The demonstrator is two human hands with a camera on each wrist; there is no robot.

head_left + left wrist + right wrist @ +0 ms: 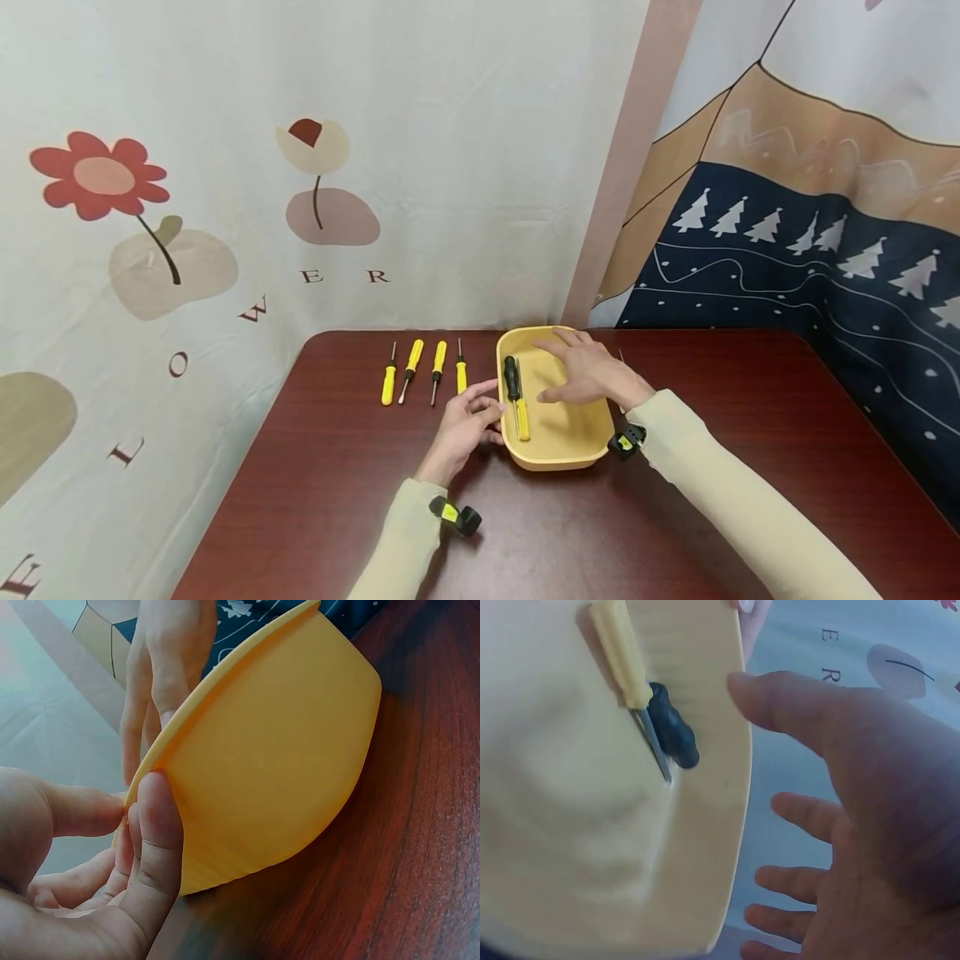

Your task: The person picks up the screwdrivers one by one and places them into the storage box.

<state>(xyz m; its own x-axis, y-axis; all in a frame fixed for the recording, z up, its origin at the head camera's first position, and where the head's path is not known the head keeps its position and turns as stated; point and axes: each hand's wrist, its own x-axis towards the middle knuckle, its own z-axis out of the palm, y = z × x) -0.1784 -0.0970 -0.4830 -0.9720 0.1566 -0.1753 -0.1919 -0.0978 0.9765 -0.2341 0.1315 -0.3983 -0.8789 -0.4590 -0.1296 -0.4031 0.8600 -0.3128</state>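
Note:
A yellow plastic tub (558, 461) stands on the table. Its left rim is pinched between the thumb and fingers of my left hand (467, 423), as the left wrist view shows up close. Over the tub, my right hand (592, 369) spreads its fingers and holds nothing. Along the tub's left side lie two screwdrivers side by side: one with a black handle (512, 377), one with a yellow handle (522, 421). In the right wrist view both the yellow handle (620, 652) and the black handle (673, 727) show inside the tub.
Left of the tub, several yellow-and-black screwdrivers (438, 362) lie in a row on the dark red table (315, 483). A thin metal shaft (620, 355) shows beyond my right wrist, the remainder hidden. A printed curtain (465, 167) hangs behind the table.

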